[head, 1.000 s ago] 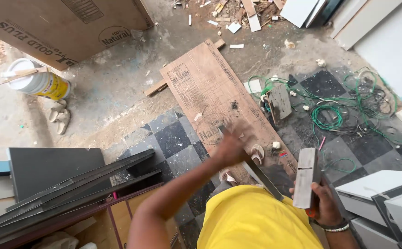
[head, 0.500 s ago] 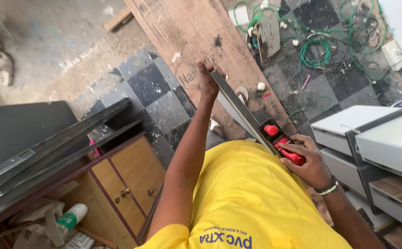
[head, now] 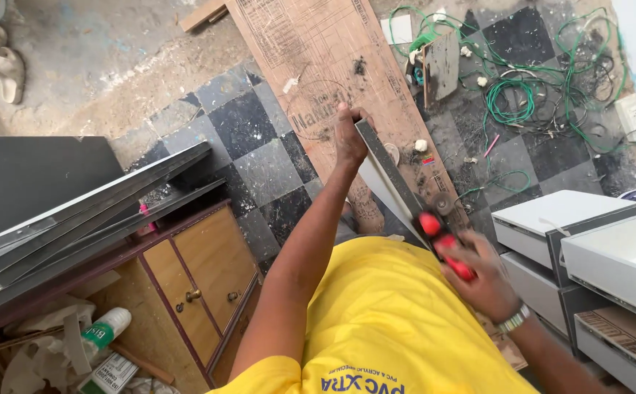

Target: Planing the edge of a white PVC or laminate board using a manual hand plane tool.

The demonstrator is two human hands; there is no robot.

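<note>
left hand [head: 348, 138] grip clenched on panel strip [head: 391, 175] | right hand [head: 482, 281] grasping red-handled tool [head: 446, 244] | green wires [head: 522, 95] beyond

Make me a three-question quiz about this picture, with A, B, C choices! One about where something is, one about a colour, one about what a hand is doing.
1. Where is the wooden cabinet?
A. on the person's left
B. on the board
C. under the wires

2. What colour is the shirt?
A. blue
B. yellow
C. white

3. What is the left hand doing?
A. hanging free
B. lying flat on the floor
C. holding the strip's far end

Answers:
1 A, it stands at lower left.
2 B, bright yellow.
3 C, its fingers wrap the strip; the right hand holds the red tool.
</note>
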